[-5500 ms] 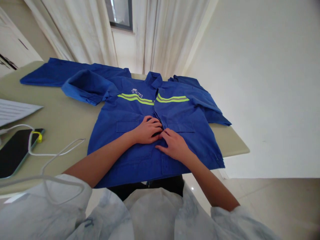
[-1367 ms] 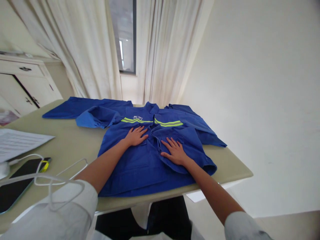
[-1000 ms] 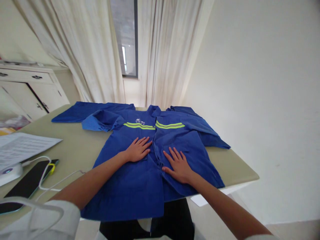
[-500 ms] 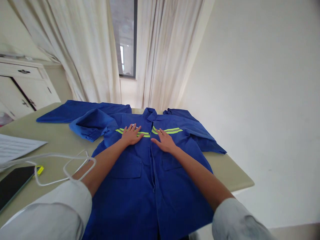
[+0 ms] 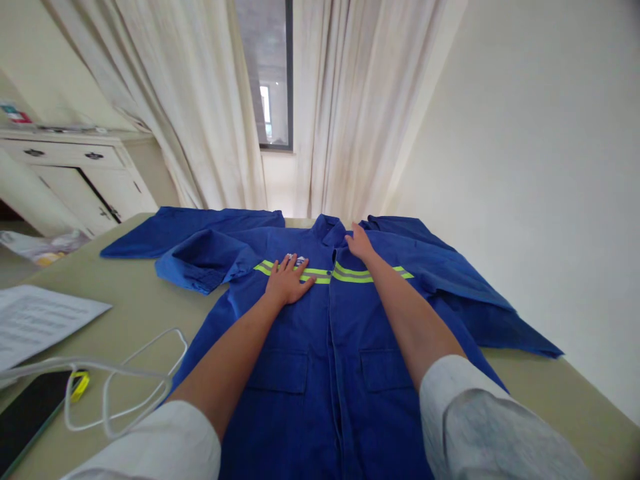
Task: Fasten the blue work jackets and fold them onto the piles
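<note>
A blue work jacket (image 5: 300, 320) with yellow-green and grey reflective bands lies front side up, its collar (image 5: 330, 230) at the far end. My left hand (image 5: 287, 280) rests flat on the chest, fingers spread over the band and partly covering a small white logo. Beside the collar, my right hand (image 5: 360, 243) has its fingers drawn together on the jacket's shoulder, nothing else in it; the fingertips are partly hidden. One sleeve (image 5: 200, 257) lies bent at the left, the other (image 5: 490, 313) reaches out to the right.
Another folded blue garment (image 5: 190, 227) lies at the back left of the table (image 5: 135, 287). Near the left edge are a printed sheet (image 5: 47, 317), a dark phone (image 5: 35, 413) and a looped white cable (image 5: 170, 373). A white wall (image 5: 550, 167) stands at the right.
My right hand has moved from the chest band up to the shoulder beside the collar, its fingers closing together. My left hand stays flat on the chest. The view has shifted left.
</note>
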`<state>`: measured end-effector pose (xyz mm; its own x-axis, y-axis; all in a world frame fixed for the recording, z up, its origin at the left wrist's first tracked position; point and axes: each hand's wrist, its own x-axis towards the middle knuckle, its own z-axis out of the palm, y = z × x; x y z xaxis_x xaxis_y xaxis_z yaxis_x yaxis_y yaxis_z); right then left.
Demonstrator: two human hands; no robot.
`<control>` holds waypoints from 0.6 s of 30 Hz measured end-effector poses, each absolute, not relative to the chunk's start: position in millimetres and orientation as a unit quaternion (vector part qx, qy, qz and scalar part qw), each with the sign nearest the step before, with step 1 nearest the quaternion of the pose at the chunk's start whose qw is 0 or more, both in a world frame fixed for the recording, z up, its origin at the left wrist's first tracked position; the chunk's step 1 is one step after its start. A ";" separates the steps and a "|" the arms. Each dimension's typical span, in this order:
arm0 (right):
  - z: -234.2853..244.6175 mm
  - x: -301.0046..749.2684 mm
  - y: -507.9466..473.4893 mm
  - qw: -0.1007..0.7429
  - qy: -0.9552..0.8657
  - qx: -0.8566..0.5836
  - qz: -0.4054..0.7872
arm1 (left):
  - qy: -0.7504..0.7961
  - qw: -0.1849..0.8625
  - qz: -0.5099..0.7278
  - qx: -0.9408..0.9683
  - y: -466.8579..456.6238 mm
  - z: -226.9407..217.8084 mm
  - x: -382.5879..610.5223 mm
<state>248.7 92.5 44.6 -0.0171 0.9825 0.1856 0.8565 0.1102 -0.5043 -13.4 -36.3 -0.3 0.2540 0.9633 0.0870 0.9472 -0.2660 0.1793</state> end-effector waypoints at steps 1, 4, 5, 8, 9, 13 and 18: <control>47.6 249.2 105.5 0.253 -0.699 -0.655 0.132 | 0.604 0.044 0.091 0.790 -36.5 -0.9 -13.7; 50.8 246.9 138.0 0.260 -0.695 -0.651 0.160 | 0.604 0.043 0.094 0.790 -37.9 -1.0 -14.3; 49.9 245.0 146.0 0.265 -0.695 -0.646 0.173 | 0.603 0.042 0.097 0.791 -38.1 -0.5 -14.4; 46.7 238.1 162.2 0.280 -0.700 -0.624 0.208 | 0.598 0.041 0.103 0.794 -38.1 1.9 -14.7; 47.5 236.4 165.2 0.281 -0.704 -0.616 0.213 | 0.597 0.042 0.103 0.795 -37.9 2.6 -14.8; 67.6 238.4 161.0 0.283 -0.728 -0.592 0.201 | 0.597 0.044 0.100 0.795 -37.0 3.8 -15.2; 95.4 261.8 87.5 0.336 -0.829 -0.436 0.100 | 0.593 0.045 0.105 0.797 -35.3 0.2 -15.5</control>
<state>261.8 87.5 95.4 -0.3929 0.7905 0.4698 0.6559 0.5990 -0.4593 -15.5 -35.3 0.2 0.2735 0.9550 0.1151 0.9362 -0.2917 0.1962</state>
